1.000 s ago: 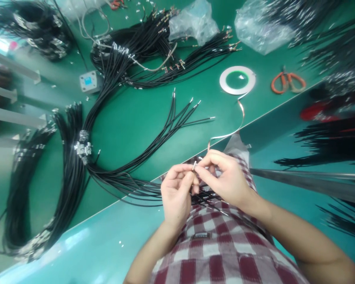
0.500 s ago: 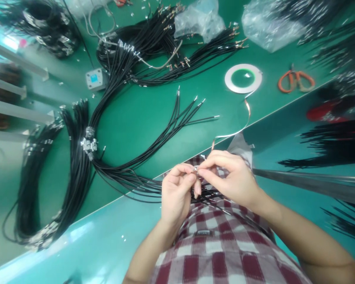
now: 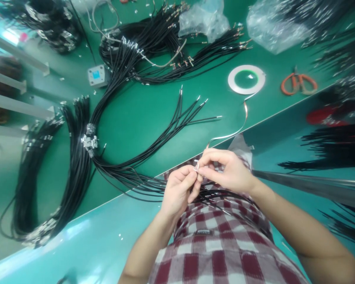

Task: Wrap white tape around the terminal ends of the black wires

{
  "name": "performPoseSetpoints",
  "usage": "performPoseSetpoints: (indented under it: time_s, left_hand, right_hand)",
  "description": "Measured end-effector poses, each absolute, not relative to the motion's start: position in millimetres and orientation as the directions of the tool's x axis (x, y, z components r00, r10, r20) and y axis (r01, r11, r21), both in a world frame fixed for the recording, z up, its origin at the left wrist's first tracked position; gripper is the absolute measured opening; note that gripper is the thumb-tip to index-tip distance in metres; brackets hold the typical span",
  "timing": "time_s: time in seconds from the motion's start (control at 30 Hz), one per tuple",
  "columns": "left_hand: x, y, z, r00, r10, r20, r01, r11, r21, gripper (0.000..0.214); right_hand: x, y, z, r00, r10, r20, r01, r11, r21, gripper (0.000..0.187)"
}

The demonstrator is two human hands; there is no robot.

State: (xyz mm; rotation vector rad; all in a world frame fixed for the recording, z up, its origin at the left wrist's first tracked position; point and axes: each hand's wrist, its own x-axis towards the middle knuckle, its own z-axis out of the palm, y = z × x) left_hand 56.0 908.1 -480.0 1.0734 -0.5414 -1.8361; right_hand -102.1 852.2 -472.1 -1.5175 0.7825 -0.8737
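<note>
My left hand (image 3: 177, 193) and my right hand (image 3: 227, 169) meet above the table's front edge, their fingertips pinching a small metal terminal (image 3: 197, 166) on the end of a black wire. A loose bundle of black wires (image 3: 130, 177) runs from the table across my lap, beneath both hands. A thin copper-coloured tape strip (image 3: 236, 130) leads from a tape roll (image 3: 246, 79) down to just above my right hand. Part of the terminal is hidden by my fingers.
The green work mat (image 3: 142, 118) holds several bundles of black wires with metal terminals, orange-handled scissors (image 3: 298, 85), clear plastic bags (image 3: 272, 31) and a small grey box (image 3: 95, 75). More black wires lie on a teal surface (image 3: 322, 157) at the right.
The view has shifted slightly, so the table appears further right. My hands have drawn a little closer together, and the terminal between them has turned slightly.
</note>
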Motion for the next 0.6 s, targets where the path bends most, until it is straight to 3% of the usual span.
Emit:
performPoseSetpoints:
  time_s: [0.1,0.3,0.47,0.6]
  left_hand:
    - [54,910,-480,-0.163,-0.886,-0.434,0.447,-0.458,0.768,0.030]
    - [46,914,-477,0.088,-0.941,-0.327,0.398,-0.268,0.878,0.020]
    - [45,911,-473,0.098,-0.939,-0.330,0.414,-0.263,0.872,0.019]
    - [47,911,-473,0.115,-0.937,-0.330,0.400,-0.261,0.878,0.019]
  right_hand:
    - [-103,852,-476,0.489,-0.865,0.112,0.023,-0.115,-0.993,0.007]
    - [-106,856,-471,0.426,-0.901,0.082,-0.061,-0.119,-0.991,0.008]
    - [-111,856,-465,0.427,-0.893,0.140,-0.171,-0.232,-0.958,0.008]
    - [-110,858,-465,0.388,-0.914,0.122,-0.182,-0.205,-0.962,0.007]
